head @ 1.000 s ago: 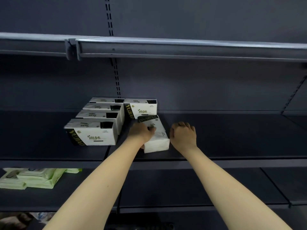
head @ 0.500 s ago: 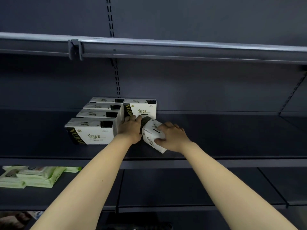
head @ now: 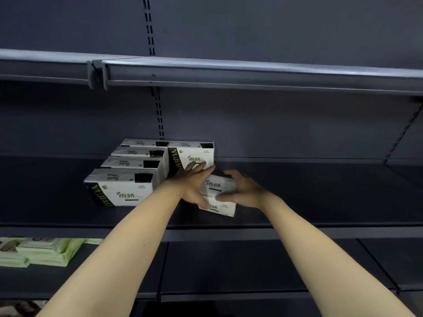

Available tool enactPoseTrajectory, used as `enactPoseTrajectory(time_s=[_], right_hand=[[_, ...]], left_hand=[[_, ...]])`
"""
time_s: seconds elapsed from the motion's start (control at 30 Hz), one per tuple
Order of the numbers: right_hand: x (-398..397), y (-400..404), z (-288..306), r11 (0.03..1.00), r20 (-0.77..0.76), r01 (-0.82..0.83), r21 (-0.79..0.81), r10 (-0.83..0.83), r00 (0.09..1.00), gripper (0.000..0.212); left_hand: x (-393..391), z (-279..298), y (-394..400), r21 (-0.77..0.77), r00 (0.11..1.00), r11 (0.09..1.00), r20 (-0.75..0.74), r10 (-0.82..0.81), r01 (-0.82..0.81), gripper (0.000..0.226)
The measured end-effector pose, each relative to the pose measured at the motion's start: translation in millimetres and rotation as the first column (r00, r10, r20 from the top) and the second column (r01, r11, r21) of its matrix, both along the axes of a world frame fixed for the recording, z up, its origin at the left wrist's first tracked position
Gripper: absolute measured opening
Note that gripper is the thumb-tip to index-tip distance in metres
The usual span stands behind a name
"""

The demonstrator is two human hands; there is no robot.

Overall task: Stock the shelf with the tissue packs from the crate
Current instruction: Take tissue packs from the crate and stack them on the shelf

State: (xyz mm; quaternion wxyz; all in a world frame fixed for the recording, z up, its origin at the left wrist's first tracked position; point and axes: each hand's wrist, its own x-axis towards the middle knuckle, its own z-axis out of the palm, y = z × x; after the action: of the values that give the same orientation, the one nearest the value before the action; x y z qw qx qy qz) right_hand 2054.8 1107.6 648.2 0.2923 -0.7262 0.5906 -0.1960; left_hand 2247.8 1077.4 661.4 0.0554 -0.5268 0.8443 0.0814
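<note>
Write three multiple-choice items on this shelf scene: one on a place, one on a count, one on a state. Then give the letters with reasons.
1. Where do the green packs lie?
A. on the top shelf
B. on the shelf below the tissue packs, at the left
C. beside the right hand

2. How many white tissue packs stand in the left column, front to back?
A. two
B. four
C. six

3. How is the pack between the hands sitting?
A. tilted, held by both hands
B. lying flat, untouched
C. stacked on top of the back pack

Answers: 1 B, they show at the lower left under the middle shelf. 2 B, four tops line up one behind another. 3 A, the left hand and right hand grip its sides and its edges sit askew to the shelf.
</note>
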Motion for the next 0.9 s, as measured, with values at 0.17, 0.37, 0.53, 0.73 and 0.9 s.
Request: enactPoseTrajectory(time_s=[0.17,0.37,0.53,0.73,0.9], right_hand=[[5.9,-1.0,-11.6,0.948,-0.144,-0.107,-0.300,0.066,0.987,0.099],[22.3,-14.6,-22.2,0.846,-0.276,-0.172,-0.505,0.030,0.961,0.084],[37.4,-24.2,-32.1,0.781,-0.244,-0.148,-0.607,-0.006,0.970,0.066],[50.1,-45.6,-35.4,0.768,-0.252,-0.129,-0.628,-0.044,0.967,0.056],[60.3,-69.1,-34.0,0.772,-0.283,-0.128,-0.622,-0.069,0.957,0.056]], left_hand=[[1.6,-3.5,-9.1,-0.078,0.996,0.994,-0.035,-0.077,0.074,0.111],[15.3,-7.2,-14.8,-0.261,0.993,0.964,-0.102,-0.066,0.038,0.088],[17.0,-17.9,-11.8,-0.456,1.000,0.890,-0.015,-0.004,-0.003,0.075],[15.6,-30.2,-23.3,-0.538,0.995,0.838,-0.089,0.054,-0.093,0.067],[19.2,-32.8,-47.1,-0.485,0.990,0.863,-0.071,0.123,-0.142,0.068]])
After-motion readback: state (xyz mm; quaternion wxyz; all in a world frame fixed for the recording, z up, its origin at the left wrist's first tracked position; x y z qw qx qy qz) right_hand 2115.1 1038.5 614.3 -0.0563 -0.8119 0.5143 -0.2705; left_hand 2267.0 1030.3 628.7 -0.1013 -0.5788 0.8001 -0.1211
